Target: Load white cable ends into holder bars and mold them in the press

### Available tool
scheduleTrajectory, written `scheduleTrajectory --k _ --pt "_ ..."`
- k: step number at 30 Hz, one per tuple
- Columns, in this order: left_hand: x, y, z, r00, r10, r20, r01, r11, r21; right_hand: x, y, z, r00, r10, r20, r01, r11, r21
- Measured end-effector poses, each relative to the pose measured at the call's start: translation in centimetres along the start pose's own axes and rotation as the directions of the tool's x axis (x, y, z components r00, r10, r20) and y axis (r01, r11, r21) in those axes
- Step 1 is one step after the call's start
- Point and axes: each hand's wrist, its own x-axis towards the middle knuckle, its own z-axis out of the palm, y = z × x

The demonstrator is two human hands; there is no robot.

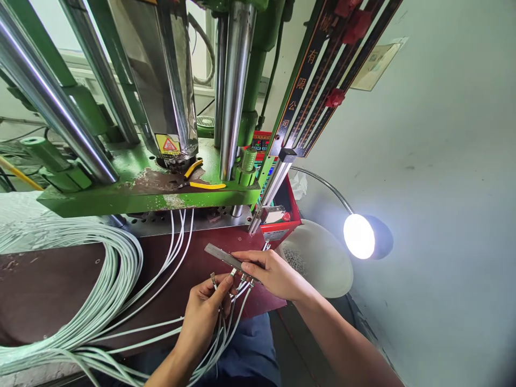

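My left hand (207, 309) is closed around a bunch of thin white cables (226, 328) with small metal terminals at their tips, held up over the front edge of the dark red worktable (48, 285). My right hand (270, 274) grips a flat grey metal bar (220, 254) by its right end, and several cable terminals sit lined up under its fingers. The two hands are close together, nearly touching.
A green press machine (149, 188) with steel columns stands behind the table; yellow-handled pliers (201, 180) lie on its base. A large coil of white cable (80, 279) covers the table's left. A lit gooseneck lamp (360, 236) and a white bowl (322, 263) sit at right.
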Motion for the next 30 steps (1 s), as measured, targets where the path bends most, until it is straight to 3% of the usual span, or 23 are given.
scheduleTrajectory --k 5,14,22,30 --pt "0.4 0.0 -0.2 0.999 0.042 -0.034 -0.041 0.999 0.016 0.3 0.0 -0.1 0.999 0.02 0.027 -0.02 1.0 0.004" --pt "0.0 0.3 0.1 0.998 0.009 -0.057 -0.008 1.0 0.008 0.3 0.1 0.5 1.0 0.016 0.012 -0.016 1.0 -0.004" --pt "-0.1 -0.2 0.2 0.989 -0.031 -0.147 0.02 0.997 -0.078 0.3 -0.4 1.3 0.999 0.046 -0.006 -0.046 0.999 -0.007" --pt "0.1 0.1 0.0 0.989 0.009 -0.151 -0.009 1.0 0.005 0.2 -0.4 1.2 1.0 -0.002 0.003 0.002 0.989 -0.15"
